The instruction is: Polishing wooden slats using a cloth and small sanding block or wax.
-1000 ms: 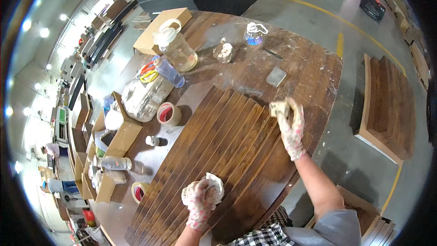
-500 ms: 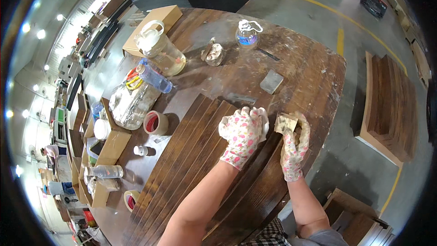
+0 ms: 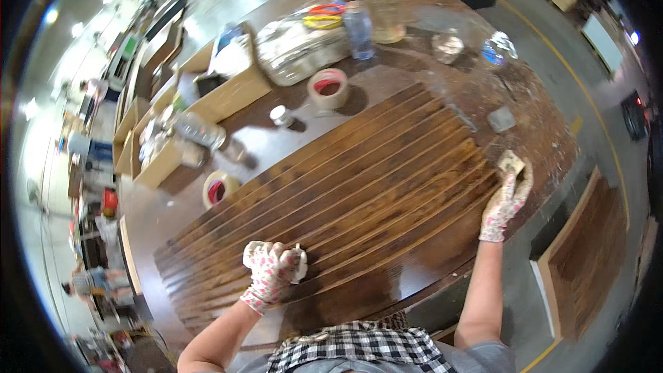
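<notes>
Fabric (image 3: 359,349) in black-and-white check covers the wearer's waist at the table's near edge. Left hand (image 3: 271,268), in a flowered glove, curls round a crumpled white cloth (image 3: 298,266) over the lower part of the brown wooden strips (image 3: 345,186); whether the cloth presses down, I cannot tell. Those strips lie side by side across the table (image 3: 539,117); a hard sideways push could shift them out of line, and their ridged edges could snag the cloth. Right hand (image 3: 504,204) grips a small pale block (image 3: 511,162) between thumb and fingers, by the strips' right-hand ends; a careless drag of its corner could scratch the wood. Beyond the strips, a small white bottle (image 3: 280,116) stands near a tape roll (image 3: 327,100), where a strip pushed outward might topple it. Farther off, a lidded jug (image 3: 383,10) could spill if bumped.
</notes>
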Demonstrator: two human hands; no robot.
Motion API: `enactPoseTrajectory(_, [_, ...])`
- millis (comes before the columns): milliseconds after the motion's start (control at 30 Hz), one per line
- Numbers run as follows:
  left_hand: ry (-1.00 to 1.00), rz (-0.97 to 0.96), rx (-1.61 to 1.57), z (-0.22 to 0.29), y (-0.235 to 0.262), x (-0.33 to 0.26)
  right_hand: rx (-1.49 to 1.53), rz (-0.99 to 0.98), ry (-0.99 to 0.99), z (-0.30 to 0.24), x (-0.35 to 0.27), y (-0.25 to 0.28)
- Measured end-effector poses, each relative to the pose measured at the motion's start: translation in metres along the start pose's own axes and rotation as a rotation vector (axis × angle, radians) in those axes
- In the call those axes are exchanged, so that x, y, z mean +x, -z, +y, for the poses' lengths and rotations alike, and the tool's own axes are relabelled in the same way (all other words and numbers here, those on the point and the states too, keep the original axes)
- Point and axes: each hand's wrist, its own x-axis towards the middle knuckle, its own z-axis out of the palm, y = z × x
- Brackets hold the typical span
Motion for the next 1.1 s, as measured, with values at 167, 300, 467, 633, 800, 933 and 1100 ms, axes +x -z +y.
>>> enactPoseTrajectory(167, [0.077, -0.095, 0.107, -0.072, 0.036, -0.102, -0.096, -0.028, 0.040, -0.014, -0.020, -0.013])
enactPoseTrajectory(300, [0.117, -0.124, 0.108, -0.122, 0.059, -0.176, -0.101, -0.371, 0.152, -0.055, -0.124, -0.078])
enactPoseTrajectory(467, [0.172, -0.027, 0.078, -0.189, 0.086, -0.260, 0.076, -0.780, -0.014, -0.111, -0.292, -0.138])
enactPoseTrajectory(633, [0.335, 0.088, 0.155, -0.253, 0.122, -0.342, -0.238, -1.110, 0.401, -0.149, -0.407, -0.165])
enactPoseTrajectory(800, [0.807, 0.306, -0.121, -0.303, 0.132, -0.461, -0.362, -1.243, 0.521, -0.173, -0.483, -0.189])
enactPoseTrajectory(933, [1.275, 0.628, -0.503, -0.272, 0.120, -0.493, -0.409, -1.278, 0.602, -0.178, -0.529, -0.205])
enactPoseTrajectory(1100, [0.996, 0.564, -0.289, -0.230, 0.098, -0.495, -0.391, -1.391, 0.641, -0.190, -0.581, -0.239])
